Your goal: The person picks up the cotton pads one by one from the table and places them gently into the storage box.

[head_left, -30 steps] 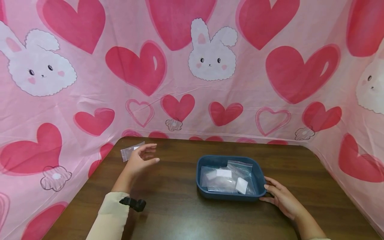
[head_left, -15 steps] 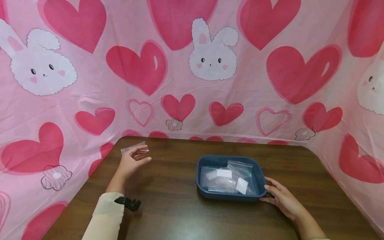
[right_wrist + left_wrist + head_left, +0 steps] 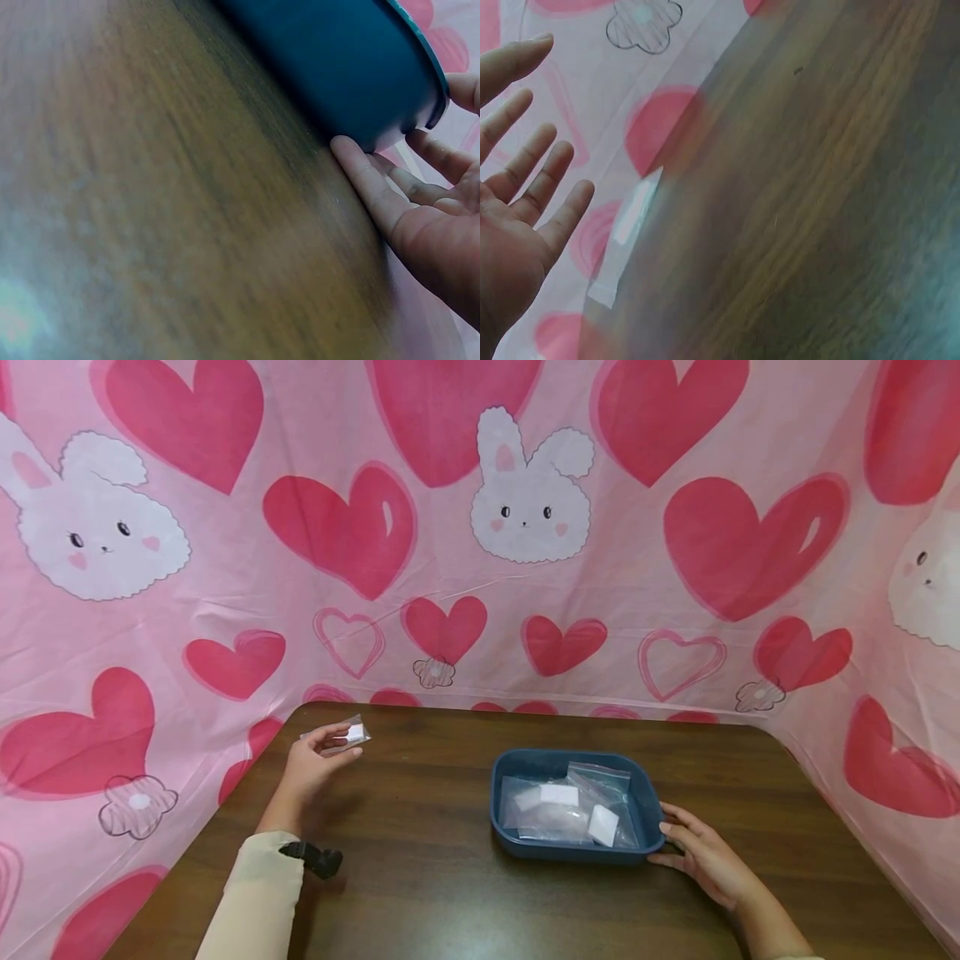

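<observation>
My left hand (image 3: 311,768) hovers over a small clear zip bag (image 3: 358,737) with a white piece in it at the table's back left. Its fingers are spread and relaxed, with a gap to the bag (image 3: 626,232) in the left wrist view; the hand (image 3: 517,202) holds nothing there. My right hand (image 3: 705,856) grips the right end of a dark blue plastic bin (image 3: 577,853), thumb at the rim and fingers against the outer wall. The right wrist view shows the fingertips (image 3: 349,150) at the lower wall of the bin (image 3: 337,67).
Several clear zip bags (image 3: 551,827) with white pieces lie inside the bin. The brown wooden table (image 3: 420,893) stands against a pink cloth (image 3: 442,552) printed with hearts and rabbits, which also hangs at both sides.
My left hand has moved left and slightly down, uncovering the white piece in the zip bag. My right hand and the bin have stayed in place.
</observation>
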`<state>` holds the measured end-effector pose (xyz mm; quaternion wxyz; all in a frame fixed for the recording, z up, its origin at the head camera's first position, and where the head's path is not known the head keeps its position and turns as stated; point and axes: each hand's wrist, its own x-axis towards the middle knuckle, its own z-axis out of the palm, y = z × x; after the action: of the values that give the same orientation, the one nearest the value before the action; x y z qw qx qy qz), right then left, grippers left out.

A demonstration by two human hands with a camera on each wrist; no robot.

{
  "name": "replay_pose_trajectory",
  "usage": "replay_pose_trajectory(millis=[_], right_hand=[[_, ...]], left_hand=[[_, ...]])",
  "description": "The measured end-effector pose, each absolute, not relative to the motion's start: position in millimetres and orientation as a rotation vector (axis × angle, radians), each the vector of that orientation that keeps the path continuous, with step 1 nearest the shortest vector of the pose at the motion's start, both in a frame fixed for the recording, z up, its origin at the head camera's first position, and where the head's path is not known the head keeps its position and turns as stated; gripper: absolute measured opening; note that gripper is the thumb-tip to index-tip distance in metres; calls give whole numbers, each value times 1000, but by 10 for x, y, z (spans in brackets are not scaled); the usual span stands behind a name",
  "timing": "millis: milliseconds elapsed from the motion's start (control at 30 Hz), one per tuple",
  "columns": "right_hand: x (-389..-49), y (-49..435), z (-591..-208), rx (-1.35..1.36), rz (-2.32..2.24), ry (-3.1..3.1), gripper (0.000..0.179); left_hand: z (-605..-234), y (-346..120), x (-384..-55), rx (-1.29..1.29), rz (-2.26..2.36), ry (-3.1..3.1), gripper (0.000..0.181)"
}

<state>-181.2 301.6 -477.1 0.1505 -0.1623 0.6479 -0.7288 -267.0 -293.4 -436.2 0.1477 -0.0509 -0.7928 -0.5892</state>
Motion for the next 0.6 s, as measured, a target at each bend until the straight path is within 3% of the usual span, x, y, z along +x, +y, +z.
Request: replay_pose_trajectory(millis=[600], right_hand=[[-1808, 3025, -4778, -455, -2110, 1866, 33]], left_hand=[[-4536, -3177, -2895, 54, -1524, -2413, 56]])
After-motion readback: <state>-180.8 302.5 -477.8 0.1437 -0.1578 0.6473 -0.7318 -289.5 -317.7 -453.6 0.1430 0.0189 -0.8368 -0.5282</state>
